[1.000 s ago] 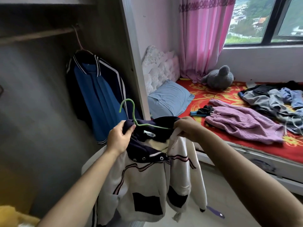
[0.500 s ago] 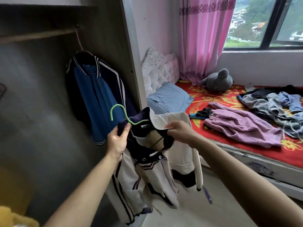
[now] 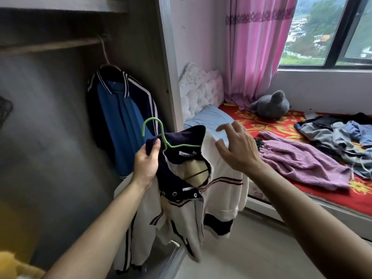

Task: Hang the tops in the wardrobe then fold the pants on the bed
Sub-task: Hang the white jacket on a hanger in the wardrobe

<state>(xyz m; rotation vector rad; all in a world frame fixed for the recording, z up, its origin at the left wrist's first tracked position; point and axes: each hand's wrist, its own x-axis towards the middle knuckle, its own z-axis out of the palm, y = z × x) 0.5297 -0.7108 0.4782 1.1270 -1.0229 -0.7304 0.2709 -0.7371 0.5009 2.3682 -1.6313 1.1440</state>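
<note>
A cream jacket (image 3: 181,214) with a navy collar hangs on a green hanger (image 3: 154,129) in front of the open wardrobe. My left hand (image 3: 146,164) grips the navy collar at the hanger's neck. Just right of the jacket's shoulder, my right hand (image 3: 237,150) hovers with fingers spread and holds nothing. A blue and navy jacket (image 3: 124,119) hangs from the wardrobe rail (image 3: 52,46). On the bed (image 3: 360,200) lie purple pants (image 3: 302,160) and a heap of grey and blue clothes (image 3: 338,135).
The wardrobe's side panel (image 3: 167,67) stands between the rail and the bed. A blue pillow (image 3: 209,117) and a grey plush toy (image 3: 271,105) lie at the bed's head. A pink curtain (image 3: 255,47) hangs by the window. Something yellow (image 3: 14,266) sits at bottom left.
My right hand has let go of the jacket's collar and opened, moving up and right. The jacket now hangs from the hanger and my left hand, raised slightly higher.
</note>
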